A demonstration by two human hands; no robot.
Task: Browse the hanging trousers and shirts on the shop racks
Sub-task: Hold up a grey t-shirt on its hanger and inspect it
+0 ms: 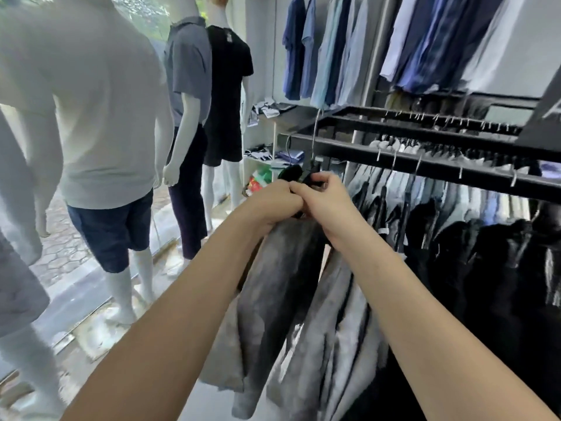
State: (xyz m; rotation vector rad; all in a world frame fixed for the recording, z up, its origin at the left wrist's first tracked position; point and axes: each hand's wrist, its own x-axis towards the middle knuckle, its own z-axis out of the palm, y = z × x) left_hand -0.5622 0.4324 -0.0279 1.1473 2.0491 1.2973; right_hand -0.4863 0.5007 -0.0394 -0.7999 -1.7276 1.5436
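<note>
Both forearms reach forward; the left hand (274, 202) and right hand (323, 202) meet, each grip curled tight around the black hanger (299, 174) at the top of the grey trousers (273, 287), which hang down between the arms. Just beyond, the black rack rail (425, 165) carries a dense row of dark and pale trousers. Farther back, blue shirts (328, 50) hang against the wall, with dressed mannequins (194, 117) at the window.

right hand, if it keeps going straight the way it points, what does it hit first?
Probably the black hanger top that the right hand already grips, then the lower black rack rail just beyond. Depth between hanger and rail is unclear from this single view.
</note>
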